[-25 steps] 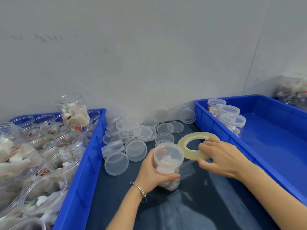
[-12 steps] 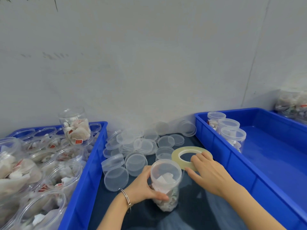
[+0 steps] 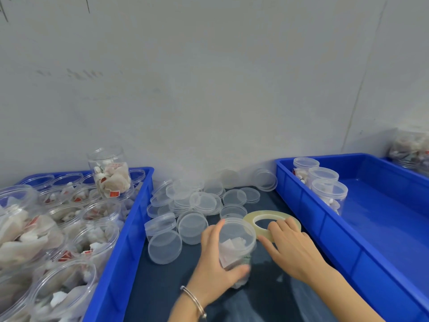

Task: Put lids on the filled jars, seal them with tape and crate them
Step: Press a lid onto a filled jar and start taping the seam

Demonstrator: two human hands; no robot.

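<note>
A clear lidded jar (image 3: 235,246) filled with white packets stands on the dark table between two crates. My left hand (image 3: 214,263) grips its side, thumb in front, fingers behind. My right hand (image 3: 290,246) rests on a yellowish tape roll (image 3: 271,217) lying flat just behind the jar, fingers over the roll's near edge, thumb towards the jar. A pile of clear lids (image 3: 199,201) lies behind. Three lidded jars (image 3: 325,187) stand in the blue right crate (image 3: 325,231).
The blue left crate (image 3: 125,240) is packed with several open filled jars, one jar (image 3: 109,175) standing on top of them. A grey wall rises right behind the table. More filled jars (image 3: 411,147) sit at the far right.
The view has tilted upward, so everything sits lower in frame. My left hand has shifted lower on the jar. My right hand slid along the tape roll towards the jar.
</note>
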